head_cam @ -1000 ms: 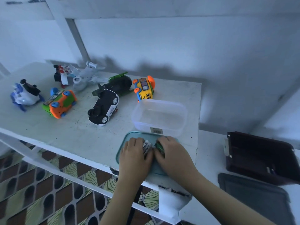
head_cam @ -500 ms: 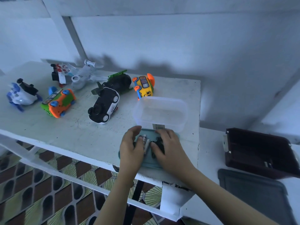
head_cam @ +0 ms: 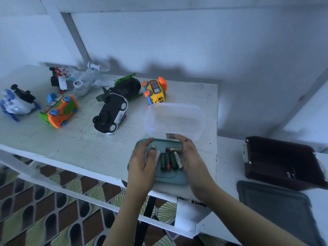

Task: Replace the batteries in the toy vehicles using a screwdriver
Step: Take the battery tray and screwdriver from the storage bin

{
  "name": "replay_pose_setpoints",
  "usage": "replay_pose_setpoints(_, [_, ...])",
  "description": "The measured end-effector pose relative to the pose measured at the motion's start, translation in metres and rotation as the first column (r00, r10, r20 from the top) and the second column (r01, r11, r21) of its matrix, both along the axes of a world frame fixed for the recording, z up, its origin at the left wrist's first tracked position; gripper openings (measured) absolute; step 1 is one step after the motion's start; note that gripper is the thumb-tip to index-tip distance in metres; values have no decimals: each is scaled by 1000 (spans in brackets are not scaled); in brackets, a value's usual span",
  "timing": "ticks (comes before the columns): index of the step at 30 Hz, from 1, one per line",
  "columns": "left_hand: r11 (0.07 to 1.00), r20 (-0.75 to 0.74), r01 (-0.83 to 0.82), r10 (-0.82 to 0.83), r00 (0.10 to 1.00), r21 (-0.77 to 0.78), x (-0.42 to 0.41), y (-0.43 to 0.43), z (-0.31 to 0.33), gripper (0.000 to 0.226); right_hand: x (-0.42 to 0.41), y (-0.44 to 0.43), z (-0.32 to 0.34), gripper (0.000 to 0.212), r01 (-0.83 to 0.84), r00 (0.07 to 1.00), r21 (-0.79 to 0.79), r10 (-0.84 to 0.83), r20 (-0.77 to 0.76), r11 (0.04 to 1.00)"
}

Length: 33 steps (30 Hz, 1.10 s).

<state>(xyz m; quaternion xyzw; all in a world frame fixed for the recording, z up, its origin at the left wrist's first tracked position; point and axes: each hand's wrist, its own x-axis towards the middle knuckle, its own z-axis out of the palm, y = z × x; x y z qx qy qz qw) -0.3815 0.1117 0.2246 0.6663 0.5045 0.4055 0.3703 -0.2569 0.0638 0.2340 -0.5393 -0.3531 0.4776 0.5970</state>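
Head view: I'm bracketing the batteries on the lid with relaxed left hand and right hand, gripping nothing, aiming to nudge gently so none roll away.

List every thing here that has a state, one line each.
Clear container: lid off, upright.
Teal lid: flat on table, carrying batteries.
Batteries: loose, lying side by side.
Black-and-white car: lying on its side.
Dark box: open.
Left hand: open, touching batteries.
Right hand: open, beside batteries.
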Motion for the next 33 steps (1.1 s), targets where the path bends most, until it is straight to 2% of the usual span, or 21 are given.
replay_pose_setpoints(3, [995, 31, -100, 101, 994, -25, 4, 0, 4, 29, 1, -2, 2, 25, 6, 994, 21, -8, 110, 1000])
replay_pose_setpoints(7, [995, -3, -104, 104, 995, 11, 9, 2, 8, 24, 8, -4, -3, 21, 0, 946, 78, -25, 323, 997])
replay_pose_setpoints(10, [990, -16, -128, 129, 991, 54, 18, 1, 11, 24, 21, -4, -7, 21, -29, 796, 133, -57, 603, 991])
replay_pose_setpoints(12, [988, -5, -124, 125, 992, 90, 28, 0, 16, 25, 34, -7, -9, 24, -61, 693, 179, -88, 716, 982])
replay_pose_setpoints(17, [970, 28, -64, 59, 998, 235, 69, -6, 27, 23, 74, -22, -8, 26, -17, 565, 277, -220, 795, 961])
replay_pose_setpoints(21, [916, 26, 39, -54, 998, 399, 124, -24, 38, 26, 123, -42, -13, 28, 133, 514, 311, -334, 790, 941])
replay_pose_setpoints(23, [900, 15, 133, -153, 988, 416, 156, -40, 40, 25, 155, -55, -19, 26, 224, 499, 299, -372, 783, 928])
replay_pose_setpoints(26, [914, 11, 287, -303, 953, 287, 206, -68, 32, 26, 213, -79, -34, 14, 348, 506, 170, -337, 794, 922])
replay_pose_setpoints(29, [894, -52, 437, -434, 900, 101, 259, -83, 6, 24, 275, -103, -59, 13, 450, 510, 6, -262, 819, 893])
replay_pose_setpoints(33, [858, -146, 498, -512, 846, -124, 330, -82, -50, 25, 357, -129, -106, 9, 580, 593, -289, -151, 791, 761])
